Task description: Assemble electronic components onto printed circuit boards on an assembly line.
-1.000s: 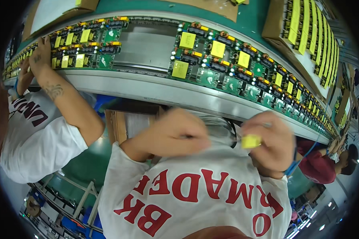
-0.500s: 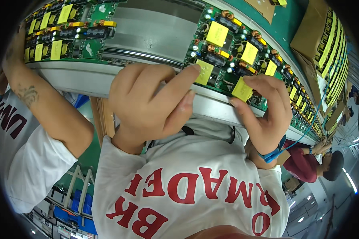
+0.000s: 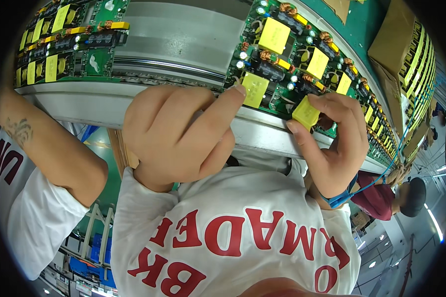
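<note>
My right hand point(image 3: 339, 133), with a blue strap at its wrist, pinches a yellow block-shaped transformer point(image 3: 306, 113) between thumb and forefinger. The transformer is tilted over the near edge of a green circuit board point(image 3: 277, 94). My left hand point(image 3: 178, 131) is closed, its forefinger reaching to the left side of another yellow transformer point(image 3: 255, 89) on that board. A thin pale wire shows beside this fingertip. My left thumb is mostly hidden, so whatever the fingers grip cannot be made out.
A metal conveyor rail point(image 3: 74, 101) runs along the near side of the boards. More populated boards point(image 3: 49, 44) lie at left, near a co-worker's arm point(image 3: 54, 143). Cardboard boxes point(image 3: 389, 39) stand at far right. A blue cord point(image 3: 381, 175) trails from my right wrist strap.
The boards at left have shifted slightly left in view. My left thumb has tucked out of sight below the forefinger. The transformer in my right hand has turned slightly.
</note>
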{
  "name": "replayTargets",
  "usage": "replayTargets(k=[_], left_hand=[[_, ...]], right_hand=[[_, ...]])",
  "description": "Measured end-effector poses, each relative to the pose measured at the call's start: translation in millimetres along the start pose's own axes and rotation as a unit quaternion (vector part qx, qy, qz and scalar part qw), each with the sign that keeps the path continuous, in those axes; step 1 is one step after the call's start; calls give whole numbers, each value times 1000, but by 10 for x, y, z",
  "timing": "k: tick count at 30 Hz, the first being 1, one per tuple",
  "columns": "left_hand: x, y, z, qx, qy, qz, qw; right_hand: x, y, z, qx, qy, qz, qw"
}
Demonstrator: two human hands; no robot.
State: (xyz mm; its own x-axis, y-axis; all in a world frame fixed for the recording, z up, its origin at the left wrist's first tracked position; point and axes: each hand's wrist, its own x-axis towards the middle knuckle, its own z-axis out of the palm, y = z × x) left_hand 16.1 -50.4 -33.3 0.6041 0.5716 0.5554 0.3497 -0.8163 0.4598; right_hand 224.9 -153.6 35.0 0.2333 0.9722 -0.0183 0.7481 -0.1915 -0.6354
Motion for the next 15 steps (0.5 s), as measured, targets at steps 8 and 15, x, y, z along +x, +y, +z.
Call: replayTargets(k=[8, 15], left_hand=[[2, 4, 22, 6, -3, -3, 1000], [87, 68, 20, 9, -37, -35, 999]], right_hand=[[23, -20, 30, -8, 9, -12, 1000], [53, -21, 15, 13, 3, 8, 1000]])
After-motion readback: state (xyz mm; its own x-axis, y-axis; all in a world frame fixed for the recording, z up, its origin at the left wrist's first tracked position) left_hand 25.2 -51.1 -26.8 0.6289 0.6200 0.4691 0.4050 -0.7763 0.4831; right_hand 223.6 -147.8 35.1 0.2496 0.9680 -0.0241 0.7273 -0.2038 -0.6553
